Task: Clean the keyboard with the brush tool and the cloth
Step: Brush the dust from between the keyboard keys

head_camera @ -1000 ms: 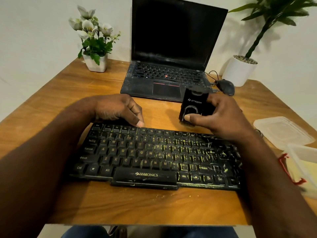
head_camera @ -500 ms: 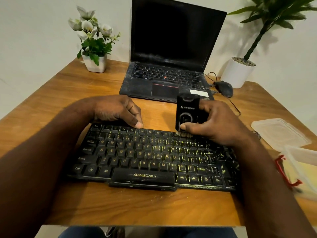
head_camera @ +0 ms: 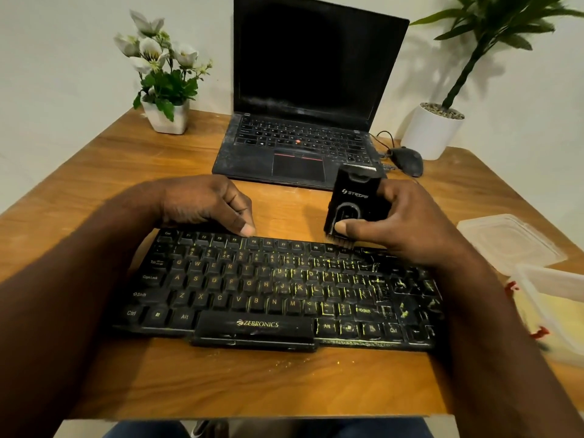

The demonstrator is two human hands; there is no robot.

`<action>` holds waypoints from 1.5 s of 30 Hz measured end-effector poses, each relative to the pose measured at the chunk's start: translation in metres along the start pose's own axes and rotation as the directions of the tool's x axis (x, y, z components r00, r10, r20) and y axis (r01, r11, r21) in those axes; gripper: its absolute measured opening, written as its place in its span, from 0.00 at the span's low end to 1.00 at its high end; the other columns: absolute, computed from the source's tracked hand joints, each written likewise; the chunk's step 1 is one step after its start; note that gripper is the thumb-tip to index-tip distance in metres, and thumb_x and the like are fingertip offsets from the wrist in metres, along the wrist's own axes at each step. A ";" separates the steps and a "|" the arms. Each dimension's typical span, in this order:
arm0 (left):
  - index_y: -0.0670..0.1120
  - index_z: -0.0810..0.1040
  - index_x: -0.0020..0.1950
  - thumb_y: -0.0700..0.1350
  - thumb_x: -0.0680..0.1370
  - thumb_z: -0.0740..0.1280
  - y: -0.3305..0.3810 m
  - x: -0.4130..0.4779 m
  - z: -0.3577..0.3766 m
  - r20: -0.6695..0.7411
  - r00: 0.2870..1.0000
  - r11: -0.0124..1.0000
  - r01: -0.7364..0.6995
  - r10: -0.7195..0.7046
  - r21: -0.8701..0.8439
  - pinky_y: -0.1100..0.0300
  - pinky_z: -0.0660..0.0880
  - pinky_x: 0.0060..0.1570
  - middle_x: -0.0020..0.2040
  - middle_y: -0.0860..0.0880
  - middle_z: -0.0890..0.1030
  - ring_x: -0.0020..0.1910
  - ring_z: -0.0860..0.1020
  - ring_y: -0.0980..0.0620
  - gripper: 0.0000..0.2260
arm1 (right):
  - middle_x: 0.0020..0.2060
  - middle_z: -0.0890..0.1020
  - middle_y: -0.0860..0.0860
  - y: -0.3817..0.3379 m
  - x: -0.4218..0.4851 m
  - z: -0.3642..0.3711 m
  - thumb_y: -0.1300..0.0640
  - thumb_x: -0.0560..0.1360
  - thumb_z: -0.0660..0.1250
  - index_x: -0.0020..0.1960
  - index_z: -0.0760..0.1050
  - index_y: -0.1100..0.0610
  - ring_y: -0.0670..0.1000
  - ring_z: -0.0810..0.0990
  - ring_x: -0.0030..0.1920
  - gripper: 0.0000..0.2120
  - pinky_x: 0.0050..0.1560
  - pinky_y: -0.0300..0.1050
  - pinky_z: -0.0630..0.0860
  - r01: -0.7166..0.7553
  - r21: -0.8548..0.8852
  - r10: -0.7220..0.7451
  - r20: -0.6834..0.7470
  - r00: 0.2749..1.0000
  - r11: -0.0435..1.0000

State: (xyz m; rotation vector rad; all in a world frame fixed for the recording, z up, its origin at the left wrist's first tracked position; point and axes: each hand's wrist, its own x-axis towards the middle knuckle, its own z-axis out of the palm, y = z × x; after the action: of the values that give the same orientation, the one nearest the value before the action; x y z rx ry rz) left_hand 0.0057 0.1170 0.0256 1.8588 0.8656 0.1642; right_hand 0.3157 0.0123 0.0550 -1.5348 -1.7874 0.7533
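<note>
Head view: the black Zebronics keyboard point(head_camera: 271, 289) lies with its long axis left to right on the wooden table point(head_camera: 252, 384). The right hand point(head_camera: 407, 226) grips the black blocky brush tool point(head_camera: 354, 197) upright, bristles down on the far key row. The left hand point(head_camera: 205, 203) is curled, thumb tip on the keyboard's far edge. Behind: one black laptop point(head_camera: 303, 143), one mouse point(head_camera: 407, 161), two pots: white-flower plant point(head_camera: 167, 118), leafy green plant point(head_camera: 433, 131).

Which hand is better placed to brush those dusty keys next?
Right hand: it grips the black block-shaped brush tool, bristles at the black keyboard's top row. Left hand rests curled at its far edge.
</note>
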 end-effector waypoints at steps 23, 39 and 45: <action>0.42 0.86 0.53 0.49 0.80 0.71 0.078 0.024 0.025 0.110 0.972 0.942 0.168 -0.208 0.290 0.43 0.76 0.66 0.50 0.44 0.87 0.48 0.83 0.49 0.11 | 0.55 0.86 0.46 0.016 -0.002 -0.002 0.54 0.69 0.81 0.65 0.79 0.49 0.43 0.85 0.51 0.26 0.51 0.40 0.82 0.019 -0.064 -0.018 0.030 0.999 0.998; 0.49 0.87 0.48 0.50 0.80 0.72 0.082 0.044 0.058 -0.111 0.980 0.917 0.194 -0.165 0.350 0.50 0.77 0.58 0.43 0.55 0.87 0.47 0.83 0.56 0.07 | 0.52 0.86 0.45 0.012 -0.005 -0.004 0.54 0.68 0.82 0.63 0.79 0.51 0.42 0.86 0.49 0.25 0.47 0.40 0.83 0.016 0.021 -0.017 0.023 1.000 1.000; 0.51 0.86 0.43 0.48 0.79 0.73 0.078 0.044 0.058 -0.123 0.977 0.935 0.202 -0.173 0.292 0.53 0.76 0.56 0.35 0.61 0.84 0.41 0.81 0.61 0.06 | 0.57 0.84 0.44 0.010 -0.001 0.002 0.53 0.69 0.81 0.69 0.77 0.50 0.38 0.84 0.47 0.30 0.45 0.32 0.79 0.043 -0.128 -0.054 -0.085 0.995 0.991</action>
State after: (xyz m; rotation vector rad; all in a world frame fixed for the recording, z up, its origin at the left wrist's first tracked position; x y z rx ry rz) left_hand 0.1038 0.0848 0.0535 2.0501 1.1838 -0.0009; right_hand 0.3198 0.0124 0.0458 -1.5741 -1.8296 0.5495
